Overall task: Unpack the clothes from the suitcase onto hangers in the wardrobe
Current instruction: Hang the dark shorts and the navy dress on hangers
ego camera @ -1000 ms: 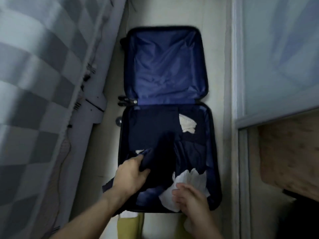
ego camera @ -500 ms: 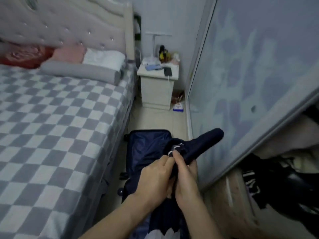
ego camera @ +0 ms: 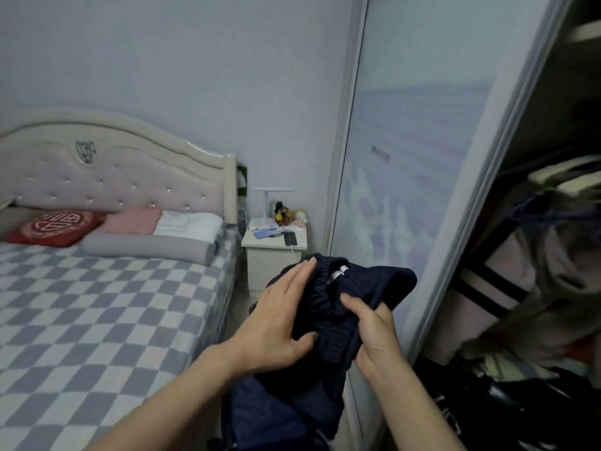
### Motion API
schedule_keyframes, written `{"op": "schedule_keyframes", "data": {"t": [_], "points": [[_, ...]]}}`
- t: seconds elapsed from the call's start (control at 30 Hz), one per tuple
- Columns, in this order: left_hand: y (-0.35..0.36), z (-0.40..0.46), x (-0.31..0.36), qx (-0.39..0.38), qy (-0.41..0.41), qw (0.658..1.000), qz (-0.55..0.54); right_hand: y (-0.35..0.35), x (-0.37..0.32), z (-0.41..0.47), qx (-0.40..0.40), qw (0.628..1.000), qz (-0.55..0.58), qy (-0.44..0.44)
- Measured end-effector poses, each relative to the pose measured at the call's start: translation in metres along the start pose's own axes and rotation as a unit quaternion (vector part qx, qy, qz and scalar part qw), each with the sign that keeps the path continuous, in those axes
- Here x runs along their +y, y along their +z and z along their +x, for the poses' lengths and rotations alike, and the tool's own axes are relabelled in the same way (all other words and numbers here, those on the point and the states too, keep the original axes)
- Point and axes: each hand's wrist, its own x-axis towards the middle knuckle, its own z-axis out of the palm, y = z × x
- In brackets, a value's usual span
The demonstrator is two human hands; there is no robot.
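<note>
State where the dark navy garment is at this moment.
In the head view, lower centre, the dark navy garment is held up between the left hand and the right hand, before the wardrobe's sliding door.

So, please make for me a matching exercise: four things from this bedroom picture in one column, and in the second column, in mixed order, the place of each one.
Things:
1. navy garment
2. red cushion
3. dark phone
4. striped pale garment

Places:
a. inside the open wardrobe
b. on the bed, near the headboard
c. held in both hands
d. on top of the white nightstand

Pairs: 1-c, 2-b, 3-d, 4-a
</note>
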Motion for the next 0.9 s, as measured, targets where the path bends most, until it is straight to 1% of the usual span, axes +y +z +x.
{"op": "schedule_keyframes", "data": {"t": [0.03,0.1,0.17,0.27,0.3,0.37,0.4,0.43,0.47,0.53,0.57,0.6,0.63,0.67,0.7,0.73,0.77,0.8,0.83,0.87,0.9], "points": [[0.0,0.003,0.002,0.019,-0.009,1.0,-0.006,0.002,-0.002,0.0,-0.004,1.0,-0.003,-0.003],[-0.004,0.012,0.011,0.057,-0.062,0.996,-0.04,0.005,-0.006,-0.001,-0.011,1.0,-0.003,-0.007],[-0.008,0.02,0.016,0.071,-0.101,0.991,-0.045,0.007,-0.009,-0.001,-0.017,1.0,-0.002,-0.006],[-0.013,0.032,0.017,0.08,-0.122,0.989,-0.024,0.008,-0.013,0.0,-0.017,1.0,-0.014,-0.008],[-0.014,0.034,0.015,0.098,-0.151,0.982,-0.049,0.007,-0.015,0.0,-0.005,1.0,-0.017,-0.008],[-0.016,0.037,0.007,0.16,-0.231,0.954,-0.103,0.004,-0.02,0.003,0.026,1.0,-0.01,-0.002],[-0.017,0.035,0.004,0.191,-0.255,0.942,-0.1,0.001,-0.023,0.005,0.043,0.999,0.0,0.006],[-0.018,0.032,0.002,0.213,-0.26,0.938,-0.088,-0.002,-0.026,0.007,0.057,0.998,0.009,0.015],[-0.018,0.028,0.002,0.231,-0.241,0.94,-0.078,-0.005,-0.029,0.009,0.068,0.997,0.014,0.025],[-0.019,0.018,0.006,0.252,-0.169,0.95,-0.071,-0.009,-0.033,0.013,0.086,0.995,0.014,0.047],[-0.019,0.013,0.009,0.241,-0.144,0.955,-0.099,-0.011,-0.035,0.015,0.094,0.994,0.012,0.059],[-0.019,0.009,0.012,0.203,-0.138,0.957,-0.153,-0.013,-0.036,0.017,0.101,0.992,0.012,0.072],[-0.021,0.006,0.019,0.14,-0.145,0.953,-0.225,-0.013,-0.036,0.018,0.105,0.991,0.012,0.08],[-0.02,0.004,0.024,0.063,-0.158,0.941,-0.293,-0.013,-0.036,0.019,0.103,0.991,0.013,0.085],[-0.018,0.003,0.03,-0.007,-0.174,0.926,-0.336,-0.012,-0.036,0.021,0.099,0.991,0.014,0.09],[-0.015,0.002,0.033,-0.054,-0.177,0.919,-0.347,-0.01,-0.035,0.023,0.091,0.991,0.014,0.094],[-0.009,0.002,0.036,-0.066,-0.169,0.921,-0.345,-0.008,-0.035,0.023,0.084,0.992,0.01,0.095],[-0.002,0.003,0.037,-0.052,-0.162,0.93,-0.326,-0.007,-0.033,0.025,0.079,0.992,0.001,0.094],[0.003,0.006,0.037,-0.01,-0.167,0.936,-0.309,-0.006,-0.032,0.027,0.074,0.993,-0.006,0.092],[0.006,0.009,0.035,0.044,-0.19,0.932,-0.306,-0.005,-0.032,0.027,0.066,0.994,-0.008,0.089],[0.005,0.01,0.03,0.097,-0.237,0.905,-0.341,-0.005,-0.033,0.027,0.052,0.995,-0.007,0.086]]}}
